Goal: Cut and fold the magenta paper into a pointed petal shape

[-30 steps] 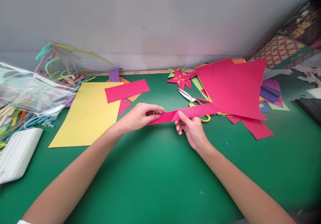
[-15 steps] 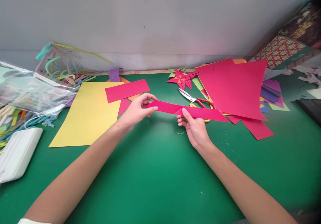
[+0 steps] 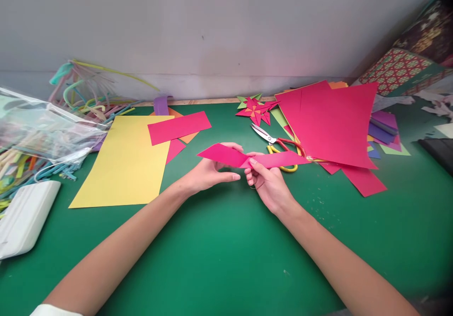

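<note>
A long crimson paper strip [image 3: 224, 154], folded near its middle and bent there, is held above the green table. My right hand [image 3: 272, 186] pinches it at the fold, thumb in front and fingers curled beneath. Behind the strip's left half, my left hand [image 3: 205, 175] has its fingers partly hidden; its thumb sticks out below, apart from the paper. Whether those fingers touch the strip I cannot tell. Just beyond the right half lie scissors [image 3: 269, 139] with red and yellow handles, blades pointing back left.
Left: a yellow sheet [image 3: 123, 165], a crimson strip [image 3: 179, 127] overlapping it, a white case [image 3: 30, 217] and a clear plastic bag [image 3: 46, 127]. Behind: folded paper stars [image 3: 255, 110] near the wall [image 3: 212, 32]. Right: large crimson sheets [image 3: 329, 122] and a dark flat object [image 3: 440, 153].
My left hand has released the strip's left end and moved right behind it, thumb now apart. The strip has shifted left and bends more at the fold, still pinched by my right hand.
</note>
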Demonstrator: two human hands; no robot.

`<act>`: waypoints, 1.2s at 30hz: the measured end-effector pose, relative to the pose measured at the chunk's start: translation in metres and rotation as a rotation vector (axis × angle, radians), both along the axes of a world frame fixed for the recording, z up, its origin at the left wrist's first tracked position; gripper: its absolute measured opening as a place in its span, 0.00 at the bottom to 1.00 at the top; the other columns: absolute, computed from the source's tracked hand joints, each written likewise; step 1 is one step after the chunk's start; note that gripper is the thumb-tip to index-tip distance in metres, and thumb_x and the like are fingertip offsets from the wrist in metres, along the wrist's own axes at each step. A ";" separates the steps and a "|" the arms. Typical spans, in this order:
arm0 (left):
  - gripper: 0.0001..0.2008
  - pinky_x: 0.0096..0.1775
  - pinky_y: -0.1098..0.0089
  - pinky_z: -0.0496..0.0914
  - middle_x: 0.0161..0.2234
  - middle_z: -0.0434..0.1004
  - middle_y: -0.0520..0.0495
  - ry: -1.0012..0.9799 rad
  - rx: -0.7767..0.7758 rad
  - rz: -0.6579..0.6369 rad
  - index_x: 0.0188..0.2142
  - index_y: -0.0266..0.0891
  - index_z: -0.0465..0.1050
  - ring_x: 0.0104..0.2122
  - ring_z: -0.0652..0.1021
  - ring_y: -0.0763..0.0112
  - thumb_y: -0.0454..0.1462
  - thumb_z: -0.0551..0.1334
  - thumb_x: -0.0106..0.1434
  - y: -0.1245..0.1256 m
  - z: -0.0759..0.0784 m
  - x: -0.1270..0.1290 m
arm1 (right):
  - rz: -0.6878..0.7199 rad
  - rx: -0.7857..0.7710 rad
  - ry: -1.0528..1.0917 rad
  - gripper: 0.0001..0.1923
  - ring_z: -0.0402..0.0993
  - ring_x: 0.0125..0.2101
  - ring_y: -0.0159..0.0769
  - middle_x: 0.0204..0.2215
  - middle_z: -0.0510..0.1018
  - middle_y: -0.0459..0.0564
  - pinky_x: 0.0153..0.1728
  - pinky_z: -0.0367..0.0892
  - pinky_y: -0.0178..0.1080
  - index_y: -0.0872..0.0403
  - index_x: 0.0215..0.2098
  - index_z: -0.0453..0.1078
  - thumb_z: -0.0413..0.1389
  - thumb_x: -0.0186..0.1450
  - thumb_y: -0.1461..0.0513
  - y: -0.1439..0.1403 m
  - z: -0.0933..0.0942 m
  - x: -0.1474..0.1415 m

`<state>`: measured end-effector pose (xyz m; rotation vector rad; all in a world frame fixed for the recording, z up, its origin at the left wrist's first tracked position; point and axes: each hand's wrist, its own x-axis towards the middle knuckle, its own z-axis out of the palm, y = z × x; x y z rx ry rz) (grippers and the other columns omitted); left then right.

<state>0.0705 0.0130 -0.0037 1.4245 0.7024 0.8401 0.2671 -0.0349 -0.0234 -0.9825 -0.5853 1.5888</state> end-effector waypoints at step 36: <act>0.15 0.30 0.67 0.74 0.28 0.76 0.54 -0.358 -0.364 0.339 0.37 0.42 0.65 0.27 0.78 0.70 0.43 0.71 0.65 -0.027 -0.009 0.035 | 0.092 0.087 -0.027 0.15 0.73 0.27 0.32 0.31 0.79 0.47 0.27 0.73 0.36 0.53 0.36 0.79 0.69 0.64 0.50 -0.013 0.000 -0.018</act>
